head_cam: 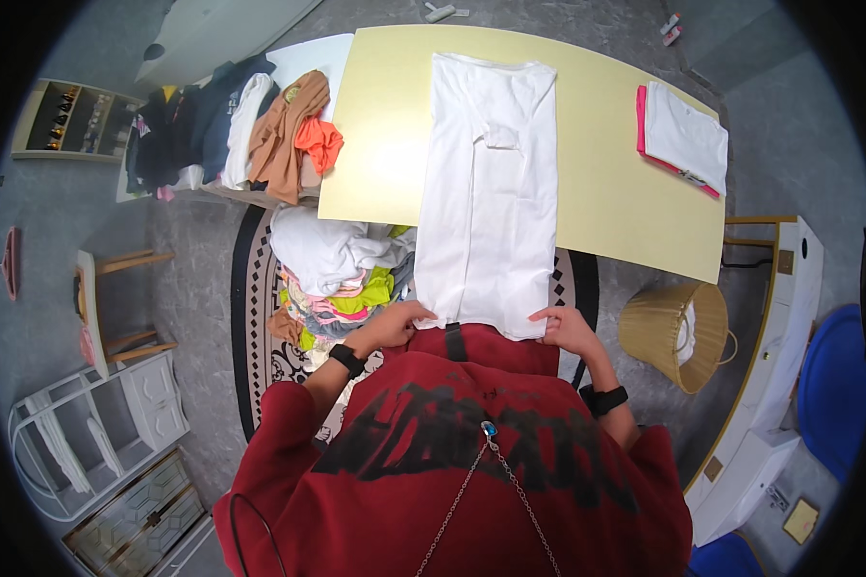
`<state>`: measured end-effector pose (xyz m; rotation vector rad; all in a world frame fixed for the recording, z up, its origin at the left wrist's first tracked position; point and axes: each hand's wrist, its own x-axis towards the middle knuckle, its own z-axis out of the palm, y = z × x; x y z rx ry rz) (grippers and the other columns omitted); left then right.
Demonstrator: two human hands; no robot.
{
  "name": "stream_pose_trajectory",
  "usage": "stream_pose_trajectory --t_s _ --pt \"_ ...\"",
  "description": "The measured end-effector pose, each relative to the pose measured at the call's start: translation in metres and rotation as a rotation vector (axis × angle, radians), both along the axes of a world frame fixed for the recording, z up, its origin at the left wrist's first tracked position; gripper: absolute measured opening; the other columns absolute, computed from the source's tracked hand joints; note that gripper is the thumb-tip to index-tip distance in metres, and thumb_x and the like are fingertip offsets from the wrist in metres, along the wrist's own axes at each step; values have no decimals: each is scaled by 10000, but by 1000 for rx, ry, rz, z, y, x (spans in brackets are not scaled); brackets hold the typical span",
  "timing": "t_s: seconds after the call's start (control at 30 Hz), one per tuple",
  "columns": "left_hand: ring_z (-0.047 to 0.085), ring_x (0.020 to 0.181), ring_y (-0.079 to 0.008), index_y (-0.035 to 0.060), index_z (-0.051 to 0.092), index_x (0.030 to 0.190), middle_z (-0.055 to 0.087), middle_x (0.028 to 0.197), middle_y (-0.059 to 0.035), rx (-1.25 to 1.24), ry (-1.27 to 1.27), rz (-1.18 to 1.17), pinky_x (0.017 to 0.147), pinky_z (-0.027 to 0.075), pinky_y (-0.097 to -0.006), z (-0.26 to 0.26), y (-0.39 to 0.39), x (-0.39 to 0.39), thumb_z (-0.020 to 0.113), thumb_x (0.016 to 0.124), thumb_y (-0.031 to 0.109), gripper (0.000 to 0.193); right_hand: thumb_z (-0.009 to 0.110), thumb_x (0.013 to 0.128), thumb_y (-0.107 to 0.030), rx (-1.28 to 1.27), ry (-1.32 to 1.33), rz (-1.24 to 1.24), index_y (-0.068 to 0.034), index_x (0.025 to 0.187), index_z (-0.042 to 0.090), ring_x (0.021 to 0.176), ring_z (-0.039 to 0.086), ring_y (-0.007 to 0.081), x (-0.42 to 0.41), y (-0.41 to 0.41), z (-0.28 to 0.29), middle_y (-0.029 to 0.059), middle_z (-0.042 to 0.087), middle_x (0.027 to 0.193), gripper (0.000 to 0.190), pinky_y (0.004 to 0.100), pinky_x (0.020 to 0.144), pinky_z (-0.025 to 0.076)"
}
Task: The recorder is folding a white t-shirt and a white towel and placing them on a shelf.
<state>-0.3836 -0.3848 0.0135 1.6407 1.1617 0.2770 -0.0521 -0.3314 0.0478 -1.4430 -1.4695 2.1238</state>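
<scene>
A white garment (494, 223), folded into a long narrow strip, lies lengthwise across the pale yellow table (375, 108), its near end hanging over the front edge against my body. My left hand (403, 322) pinches the near left corner of the cloth between thumb and fingers. At the near right corner, my right hand (564, 330) grips the fabric in the same way. The folded sleeves lie on top of the garment. To the right on the table rests a stack of folded clothes (688, 137), white above and pink below.
Loose clothes (281, 137) lie heaped on a surface at the table's left. Below them is a large pile of mixed garments (332, 260) beside me. A wicker basket (642, 324) with white cloth inside stands at the right, near a white and gold desk (758, 346).
</scene>
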Motion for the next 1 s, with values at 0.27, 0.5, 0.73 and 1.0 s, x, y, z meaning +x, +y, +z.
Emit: stream_pose_trajectory --t_s 0.27,0.5,0.73,1.0 --pt "517 701 -209 44 566 825 532 746 -91 -44 -64 25 618 408 -276 -10 23 -26 544 625 -7 208 650 604 -138 560 -396 -138 24 693 528 552 467 118 -4 21 -46 94 503 652 222 231 497 370" --pt "468 658 -88 4 544 819 525 710 -32 -174 -90 85 608 378 -217 18 102 -43 628 659 97 203 606 635 -103 657 -96 -354 25 759 525 632 475 120 -30 82 -49 70 527 744 195 228 569 386" --pt "486 793 -112 23 516 828 512 812 -8 -351 -414 322 684 390 -230 42 161 -29 503 716 144 165 461 666 -27 -5 443 -576 47 826 488 769 505 151 -42 128 -17 136 536 898 179 241 724 404" --pt "492 904 -163 94 308 1162 493 1001 -94 -498 -767 629 788 412 -296 13 180 -6 560 717 86 511 426 664 -25 -184 605 -702 20 768 412 849 503 223 -38 155 -40 174 489 974 114 316 788 411"
